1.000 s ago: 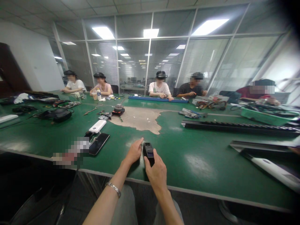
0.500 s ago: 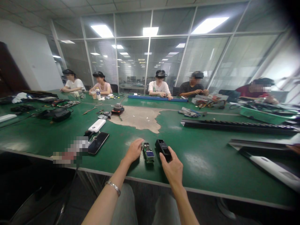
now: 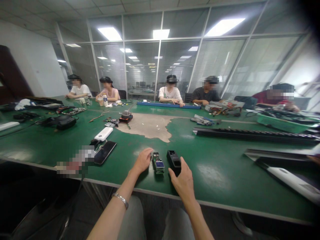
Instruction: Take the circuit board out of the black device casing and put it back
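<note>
A narrow green circuit board [image 3: 158, 163] with a small blue-lit screen lies on the table before me. Just left of it rests my left hand [image 3: 143, 160], its fingers bent together; whatever may be between the fingertips is hidden. To the board's right is a black plastic casing [image 3: 173, 158], long and box-shaped with cut-outs at its far end. My right hand [image 3: 183, 178] is spread around the near end of this casing, thumb on the left and fingers on the right, loosely apart from it.
A black phone [image 3: 105, 152] and a white power bank [image 3: 103, 134] lie to the left. Long dark metal rails [image 3: 250, 134] stretch across the right, near a white device [image 3: 287, 180]. Behind are a green basket [image 3: 282, 124] and several seated people along the far side.
The black casing now lies flatter on the table, and my right hand has loosened around it and drawn slightly towards me. My left hand and the circuit board stay put.
</note>
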A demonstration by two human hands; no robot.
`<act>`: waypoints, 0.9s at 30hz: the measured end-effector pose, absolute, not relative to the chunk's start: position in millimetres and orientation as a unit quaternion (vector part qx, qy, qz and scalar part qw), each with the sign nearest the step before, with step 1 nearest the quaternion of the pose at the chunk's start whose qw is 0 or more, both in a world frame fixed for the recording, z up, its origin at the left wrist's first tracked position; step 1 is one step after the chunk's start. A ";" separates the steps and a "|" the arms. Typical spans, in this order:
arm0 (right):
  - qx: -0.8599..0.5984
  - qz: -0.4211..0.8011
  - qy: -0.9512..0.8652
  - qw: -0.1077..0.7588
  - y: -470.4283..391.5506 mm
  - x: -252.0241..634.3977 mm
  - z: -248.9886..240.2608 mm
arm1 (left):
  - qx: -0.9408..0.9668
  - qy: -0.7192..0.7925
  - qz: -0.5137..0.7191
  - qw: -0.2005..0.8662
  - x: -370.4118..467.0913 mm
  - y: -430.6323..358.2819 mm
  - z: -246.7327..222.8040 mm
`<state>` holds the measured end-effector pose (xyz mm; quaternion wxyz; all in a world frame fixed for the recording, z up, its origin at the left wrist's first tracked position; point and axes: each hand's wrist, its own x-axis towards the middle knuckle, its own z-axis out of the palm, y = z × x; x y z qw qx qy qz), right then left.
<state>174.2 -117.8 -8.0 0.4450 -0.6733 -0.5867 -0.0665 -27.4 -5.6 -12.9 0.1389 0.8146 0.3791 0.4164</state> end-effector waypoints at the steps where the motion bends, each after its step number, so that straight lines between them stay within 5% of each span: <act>1: -0.673 -0.069 -0.588 0.444 -118.8 173.6 -8.3 | 0.814 0.380 0.417 0.138 -27.3 -5.9 -12.7; 27: -0.683 0.025 -0.547 0.485 -131.8 151.2 22.1 | 0.800 0.390 0.430 0.150 -26.9 -6.4 -11.0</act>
